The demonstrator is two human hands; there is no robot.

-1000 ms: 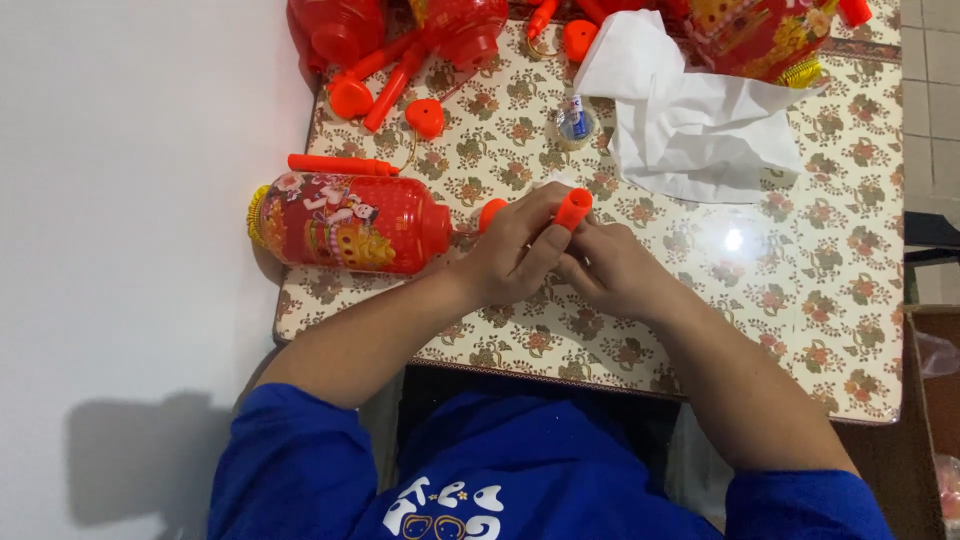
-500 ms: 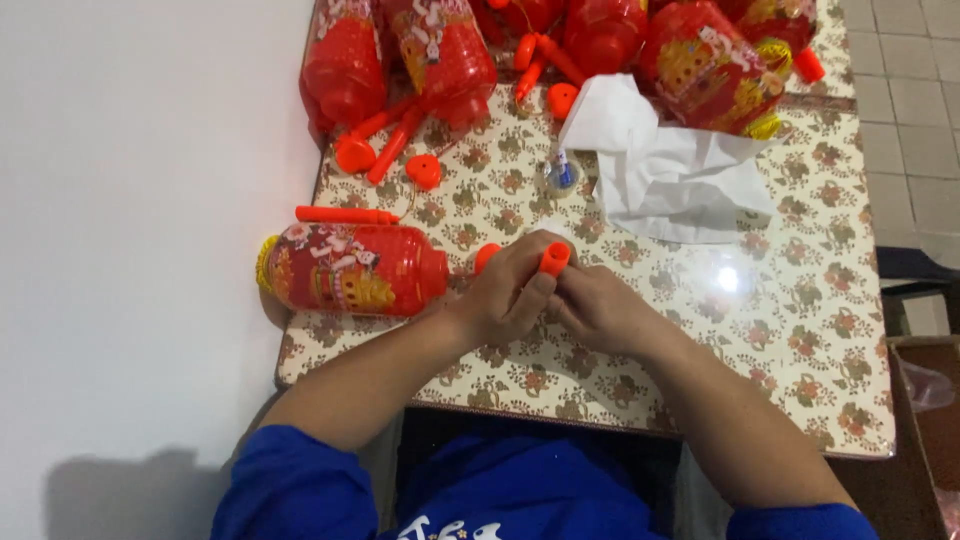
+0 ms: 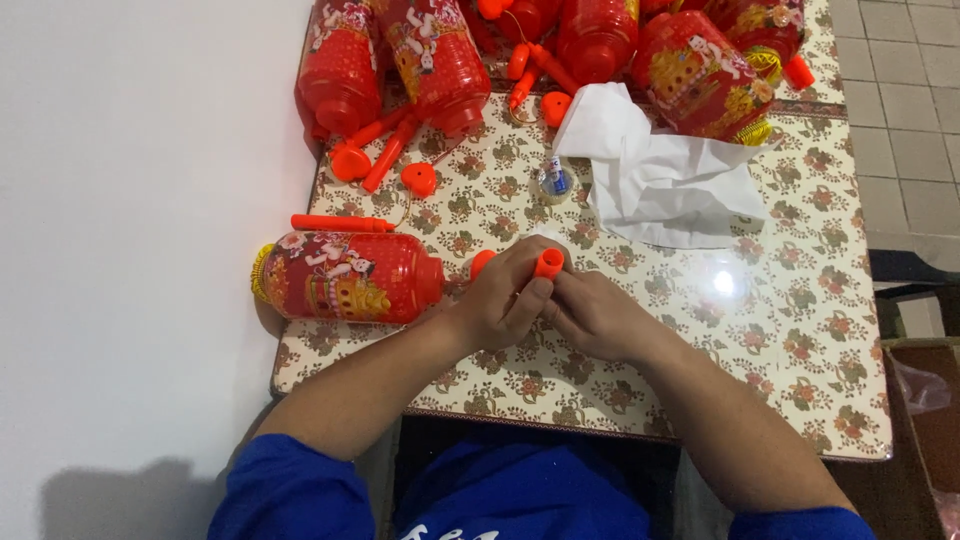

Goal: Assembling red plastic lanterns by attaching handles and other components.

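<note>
Both hands met over the floral-patterned table (image 3: 800, 330), near its front edge. The left hand (image 3: 505, 300) and right hand (image 3: 600, 315) were curled together around a small orange plastic tube (image 3: 548, 263), whose open end stuck up between the fingers. Just to the left lay a red plastic lantern with gold trim (image 3: 345, 277) on its side. A crumpled white tissue (image 3: 660, 175) sat farther back.

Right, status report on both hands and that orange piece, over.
Left hand and right hand together, gripping orange tube. Red lantern lying at left, apart. Tissue beyond, nothing in the way.
</note>
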